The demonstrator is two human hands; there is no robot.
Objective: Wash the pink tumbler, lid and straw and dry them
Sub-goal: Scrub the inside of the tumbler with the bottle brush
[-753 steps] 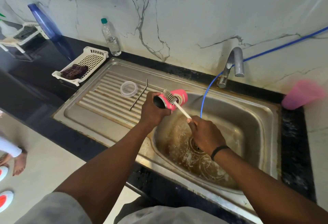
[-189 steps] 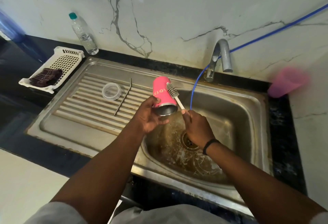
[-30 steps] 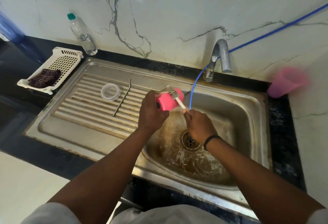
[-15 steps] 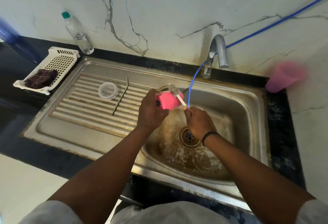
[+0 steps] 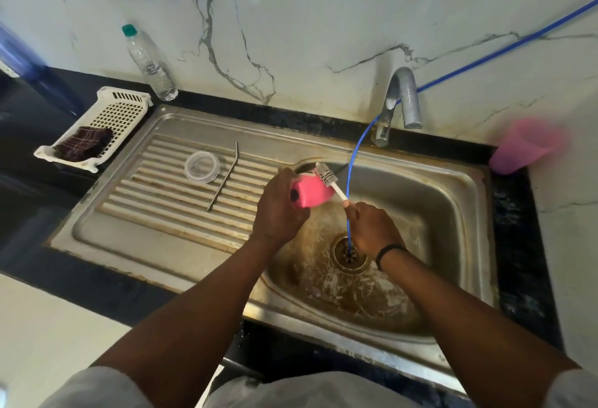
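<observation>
My left hand (image 5: pixel 278 213) grips the pink tumbler (image 5: pixel 312 193) on its side over the left edge of the sink basin (image 5: pixel 453 213), its base towards me. My right hand (image 5: pixel 372 229) holds the white handle of a bottle brush (image 5: pixel 327 176), whose bristles lie against the tumbler's far side near its rim. The clear round lid (image 5: pixel 202 167) and the bent metal straw (image 5: pixel 224 181) lie side by side on the ribbed drainboard (image 5: pixel 155 194), left of my hands.
A thin blue hose (image 5: pixel 351 168) runs from the wall past the tap (image 5: pixel 401 100) down into the drain (image 5: pixel 351 250). A white basket (image 5: pixel 113 113) holding a dark cloth (image 5: pixel 84 143), a clear water bottle (image 5: pixel 149 63) and a pink cup (image 5: pixel 524 145) stand on the black counter.
The tumbler has stayed tipped on its side in my left hand. The brush has slid a little along its far side near the rim. Lid and straw have not moved.
</observation>
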